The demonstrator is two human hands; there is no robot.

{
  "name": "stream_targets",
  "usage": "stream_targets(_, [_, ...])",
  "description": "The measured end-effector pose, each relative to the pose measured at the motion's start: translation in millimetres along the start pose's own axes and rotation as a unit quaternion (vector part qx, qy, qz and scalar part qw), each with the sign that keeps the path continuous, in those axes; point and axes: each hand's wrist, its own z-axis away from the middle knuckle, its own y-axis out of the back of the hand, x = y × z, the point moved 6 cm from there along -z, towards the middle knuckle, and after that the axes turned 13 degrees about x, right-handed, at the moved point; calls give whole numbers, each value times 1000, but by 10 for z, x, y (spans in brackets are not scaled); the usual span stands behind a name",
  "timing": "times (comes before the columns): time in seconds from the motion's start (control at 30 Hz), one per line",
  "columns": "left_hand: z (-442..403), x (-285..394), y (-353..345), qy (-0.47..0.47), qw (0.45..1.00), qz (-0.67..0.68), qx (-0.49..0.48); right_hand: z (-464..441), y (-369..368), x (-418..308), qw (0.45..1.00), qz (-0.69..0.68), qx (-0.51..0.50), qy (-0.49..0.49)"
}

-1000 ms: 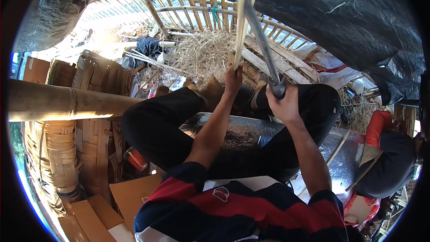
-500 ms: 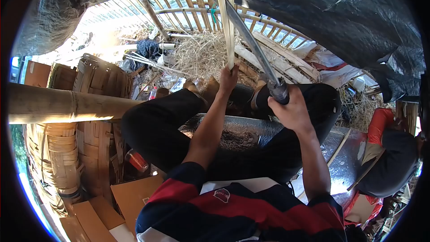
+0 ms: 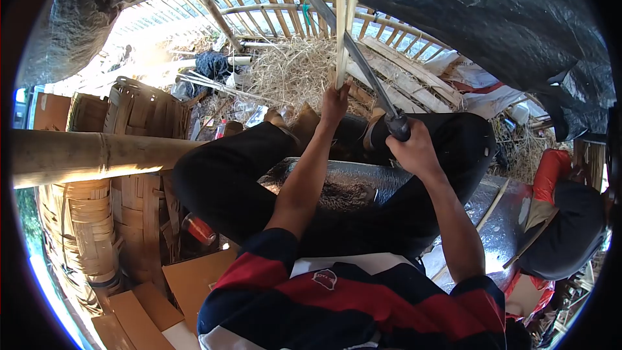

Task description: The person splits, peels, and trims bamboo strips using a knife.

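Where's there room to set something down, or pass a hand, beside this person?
The silver surface right of the right forearm looks bare between two sticks. Left is crowded with baskets and cardboard; ahead, the knife and strips cross in view.

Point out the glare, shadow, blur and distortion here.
Head view: fisheye distortion, black corners; glare washes out the ground at upper left and flares on the silver sheet; the black trousers lose detail in darkness; the knife blade shows no obvious motion blur.
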Motion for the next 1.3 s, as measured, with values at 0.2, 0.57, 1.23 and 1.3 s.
stream_targets(0.2, [92, 30, 46, -66, 997, 36, 28, 8, -229, 287, 994, -81, -61, 42])
stream_targets(0.57, [66, 16, 161, 33, 997, 57, 33, 41, -701, 199, 981, -13, 170, 95])
stream_targets(1.23, [165, 51, 13, -16, 998, 57, 24, 202, 203, 100, 998, 6, -33, -55])
stream_targets(1.3, [187, 185, -66, -48, 999, 20, 4, 205, 302, 147, 986, 6, -73, -152])
